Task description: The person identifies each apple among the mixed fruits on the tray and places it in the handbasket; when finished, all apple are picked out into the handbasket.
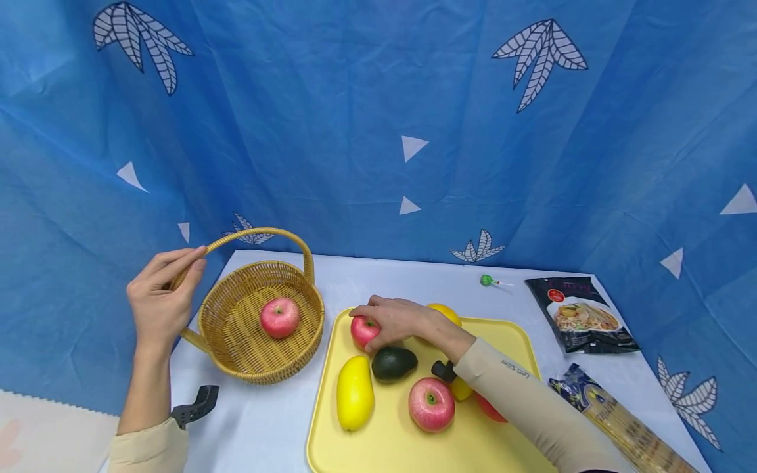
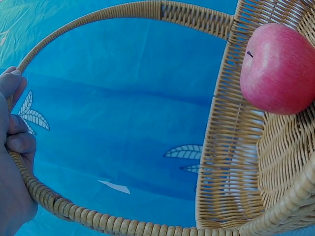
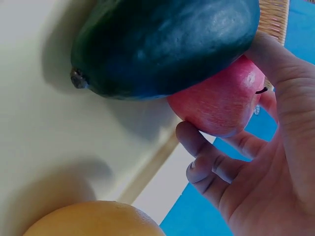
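My left hand (image 1: 158, 301) grips the arched handle (image 1: 269, 231) of a round wicker basket (image 1: 260, 376), left of the tray. A pinkish-red apple (image 1: 280, 318) lies inside the basket; the left wrist view also shows this apple (image 2: 278, 69) beyond the woven wall. Over the far left corner of a yellow tray (image 1: 367, 453), my right hand (image 1: 405, 318) holds another red apple (image 1: 361, 330) between thumb and fingers. In the right wrist view a dark green avocado (image 3: 167, 44) partly covers that held apple (image 3: 221, 101). Just below the hand, the avocado (image 1: 394, 364) lies beside a yellow mango (image 1: 355, 394).
A larger apple (image 1: 432, 404) sits mid-tray. Yellow fruit (image 1: 445, 313) and a red fruit (image 1: 489, 408) are partly hidden by the right arm. Beyond the tray lie a green lollipop (image 1: 486, 280), a black food packet (image 1: 582, 315) and a noodle packet (image 1: 629, 420). A blue curtain (image 1: 355, 164) hangs behind.
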The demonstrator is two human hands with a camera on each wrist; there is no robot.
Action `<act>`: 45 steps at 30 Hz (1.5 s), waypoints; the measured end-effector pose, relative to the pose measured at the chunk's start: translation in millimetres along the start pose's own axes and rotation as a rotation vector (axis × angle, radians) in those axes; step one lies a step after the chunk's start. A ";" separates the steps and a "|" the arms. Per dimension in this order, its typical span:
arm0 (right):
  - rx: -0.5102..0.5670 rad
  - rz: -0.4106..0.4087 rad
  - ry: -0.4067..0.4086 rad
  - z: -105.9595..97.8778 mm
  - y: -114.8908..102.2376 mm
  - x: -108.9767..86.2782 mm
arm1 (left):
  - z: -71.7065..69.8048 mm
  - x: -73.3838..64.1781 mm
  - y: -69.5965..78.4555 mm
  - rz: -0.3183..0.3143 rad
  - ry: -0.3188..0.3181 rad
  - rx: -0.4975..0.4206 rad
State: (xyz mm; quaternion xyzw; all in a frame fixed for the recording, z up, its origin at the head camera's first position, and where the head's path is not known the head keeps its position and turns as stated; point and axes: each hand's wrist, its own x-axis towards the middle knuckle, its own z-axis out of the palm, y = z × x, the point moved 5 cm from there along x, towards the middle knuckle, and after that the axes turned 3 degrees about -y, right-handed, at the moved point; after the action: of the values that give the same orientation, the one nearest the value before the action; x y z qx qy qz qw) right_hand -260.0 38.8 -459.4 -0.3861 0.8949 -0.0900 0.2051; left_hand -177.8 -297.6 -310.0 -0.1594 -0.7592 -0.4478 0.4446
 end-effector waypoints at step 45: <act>-0.030 -0.011 0.005 -0.8 -1.4 2.4 | -1.0 -1.4 -2.4 -0.013 -0.004 0.014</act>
State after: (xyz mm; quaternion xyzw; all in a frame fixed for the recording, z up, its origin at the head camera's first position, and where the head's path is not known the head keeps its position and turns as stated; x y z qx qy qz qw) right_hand -260.9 36.1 -458.9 -0.3941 0.8944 -0.0784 0.1966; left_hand -178.0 -299.6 -312.3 -0.1521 -0.7644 -0.4449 0.4411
